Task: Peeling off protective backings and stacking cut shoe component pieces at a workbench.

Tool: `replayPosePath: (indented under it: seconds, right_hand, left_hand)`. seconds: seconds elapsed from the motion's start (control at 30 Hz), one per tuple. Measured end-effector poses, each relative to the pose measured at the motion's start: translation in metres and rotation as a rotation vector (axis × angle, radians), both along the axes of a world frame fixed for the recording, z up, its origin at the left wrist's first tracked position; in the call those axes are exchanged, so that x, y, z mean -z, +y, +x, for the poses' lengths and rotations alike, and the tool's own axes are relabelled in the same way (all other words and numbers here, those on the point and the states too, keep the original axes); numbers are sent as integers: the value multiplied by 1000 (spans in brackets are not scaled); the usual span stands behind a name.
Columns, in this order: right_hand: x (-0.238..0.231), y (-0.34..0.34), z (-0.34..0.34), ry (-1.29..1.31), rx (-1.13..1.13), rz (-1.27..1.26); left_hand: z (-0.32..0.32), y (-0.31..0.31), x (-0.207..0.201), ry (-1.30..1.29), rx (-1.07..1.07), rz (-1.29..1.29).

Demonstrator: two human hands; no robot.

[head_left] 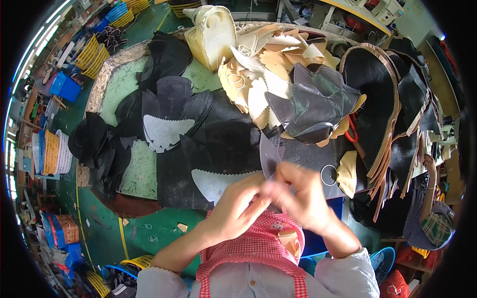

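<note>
My left hand (236,206) and right hand (304,193) meet above the near edge of the table, in front of my red-checked apron. Both have closed fingers, the right one's tips smeared by motion. A slim grey cut piece (269,156) rises from between the fingers; its lower end is hidden by them. Just beyond my left hand lies a light grey piece with a zigzag edge (216,184), resting on black cut pieces (223,139). A similar grey piece with a toothed edge (168,130) lies farther left.
Beige scalloped pieces (258,97) heap at the back, partly under a shiny black piece (313,102). A cream plastic container (213,37) stands behind. Red-handled scissors (352,130) lie near black leather parts (370,104) at right. Another person (432,213) sits far right.
</note>
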State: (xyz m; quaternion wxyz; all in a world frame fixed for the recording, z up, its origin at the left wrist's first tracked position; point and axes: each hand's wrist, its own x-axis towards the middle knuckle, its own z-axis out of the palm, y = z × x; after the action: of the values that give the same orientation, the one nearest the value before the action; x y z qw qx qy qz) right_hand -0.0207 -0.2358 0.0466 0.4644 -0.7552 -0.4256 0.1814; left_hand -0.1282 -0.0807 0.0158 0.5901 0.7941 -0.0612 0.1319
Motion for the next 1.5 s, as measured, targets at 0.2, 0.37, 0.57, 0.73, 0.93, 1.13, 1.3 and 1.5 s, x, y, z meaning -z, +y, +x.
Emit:
replayPosePath:
  seconds: [0.2,0.37,0.57,0.73,0.93,1.13,1.3,1.5]
  right_hand:
    - [27,-22,59,367,404,317]
    - [5,-1,26,326,274,385]
    - [-5,7,23,318,288,393]
    - [6,-2,35,326,278,503]
    - [-11,-4,18,-339,-114,39]
    - [-2,-19,21,-337,-242,141]
    - [-2,-24,29,44,-313,190]
    - [-3,12,1,-103,36,15]
  left_hand:
    - [-15,38,0,399,152,-504]
    - [5,29,-11,502,99,-489]
    - [6,-5,-7,144,-124,-26]
    - [4,11,15,229,-216,-56]
    - [13,21,3,315,-146,-399]
    - [3,56,-1,653,-25,-1379]
    - [-2,63,-12,690,-53,-927]
    - [0,45,-12,521,68,-606]
